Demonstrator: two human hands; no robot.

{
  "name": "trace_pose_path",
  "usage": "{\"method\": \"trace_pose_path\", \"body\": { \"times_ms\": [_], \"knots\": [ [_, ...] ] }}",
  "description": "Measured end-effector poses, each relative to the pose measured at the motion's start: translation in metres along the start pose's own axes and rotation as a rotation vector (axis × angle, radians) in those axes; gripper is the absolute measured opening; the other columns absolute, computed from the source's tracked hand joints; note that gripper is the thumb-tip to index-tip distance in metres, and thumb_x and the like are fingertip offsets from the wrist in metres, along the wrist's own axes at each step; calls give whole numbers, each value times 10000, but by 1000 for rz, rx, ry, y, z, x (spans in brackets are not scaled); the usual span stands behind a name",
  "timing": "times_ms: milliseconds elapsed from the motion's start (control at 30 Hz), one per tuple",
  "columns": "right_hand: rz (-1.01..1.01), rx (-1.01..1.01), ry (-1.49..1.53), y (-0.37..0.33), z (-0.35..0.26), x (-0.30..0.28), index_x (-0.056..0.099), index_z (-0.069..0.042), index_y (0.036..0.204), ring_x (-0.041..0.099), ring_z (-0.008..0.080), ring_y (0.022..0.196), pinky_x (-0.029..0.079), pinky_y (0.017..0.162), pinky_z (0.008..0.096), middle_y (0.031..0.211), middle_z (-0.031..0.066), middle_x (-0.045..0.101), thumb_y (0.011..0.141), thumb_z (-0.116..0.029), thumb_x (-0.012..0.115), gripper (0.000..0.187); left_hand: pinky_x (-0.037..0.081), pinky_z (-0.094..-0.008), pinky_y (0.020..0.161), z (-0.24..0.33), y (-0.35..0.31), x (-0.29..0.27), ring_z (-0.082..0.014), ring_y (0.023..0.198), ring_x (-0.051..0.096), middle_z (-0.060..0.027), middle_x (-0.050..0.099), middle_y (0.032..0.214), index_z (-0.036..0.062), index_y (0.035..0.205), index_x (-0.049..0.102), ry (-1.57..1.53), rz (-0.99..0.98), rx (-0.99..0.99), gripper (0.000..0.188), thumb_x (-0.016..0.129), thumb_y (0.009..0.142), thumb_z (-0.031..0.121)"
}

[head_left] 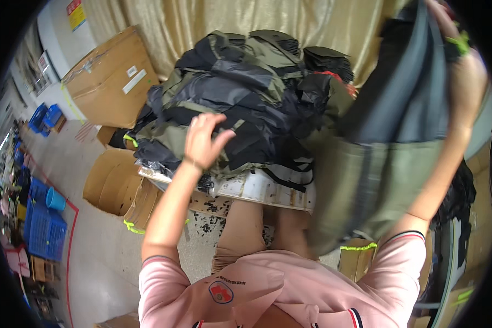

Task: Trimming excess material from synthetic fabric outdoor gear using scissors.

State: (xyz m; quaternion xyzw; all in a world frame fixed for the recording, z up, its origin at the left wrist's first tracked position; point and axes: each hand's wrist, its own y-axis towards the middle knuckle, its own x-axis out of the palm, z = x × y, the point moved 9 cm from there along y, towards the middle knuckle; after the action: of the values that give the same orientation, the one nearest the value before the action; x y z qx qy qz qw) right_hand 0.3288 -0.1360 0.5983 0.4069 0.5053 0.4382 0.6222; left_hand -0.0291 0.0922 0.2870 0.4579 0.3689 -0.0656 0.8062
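My right hand (447, 21), raised at the far right, is closed on the top edge of a sewn fabric piece (385, 158). The piece is black and grey above and olive green below, hangs down beside my right thigh and is blurred by motion. I cannot tell its exact kind. My left hand (203, 141) holds nothing. Its fingers and thumb are apart above the near left part of a heap of black, grey and olive sewn pieces (229, 87). The heap covers most of a white work table (251, 186) in front of my knees.
A big cardboard carton (112, 76) stands left of the heap, with an open cardboard box (112, 183) nearer on the floor. Small black scraps (207, 224) litter the floor by my legs. A gold curtain (202, 19) hangs behind. Blue crates (43, 227) stand far left.
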Motion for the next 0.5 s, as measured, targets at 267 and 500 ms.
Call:
{"method": "trace_pose_path", "body": {
  "times_ms": [267,500],
  "knots": [
    [-8,371,1015,-73,-179,95,597,-14,892,556,74,760,452,691,232,809,-3,608,744,-100,781,251,398,-336,972,117,-127,77,-206,1150,501,-86,525,1270,11,1352,389,-1561,-346,-570,707,745,786,242],
    [-388,551,886,-243,-94,179,578,-23,982,582,134,776,476,754,304,840,77,641,725,-130,779,343,449,-266,833,-68,-208,8,-114,893,576,-29,635,999,0,1130,602,-1085,63,-926,335,654,880,215]
  ]
}}
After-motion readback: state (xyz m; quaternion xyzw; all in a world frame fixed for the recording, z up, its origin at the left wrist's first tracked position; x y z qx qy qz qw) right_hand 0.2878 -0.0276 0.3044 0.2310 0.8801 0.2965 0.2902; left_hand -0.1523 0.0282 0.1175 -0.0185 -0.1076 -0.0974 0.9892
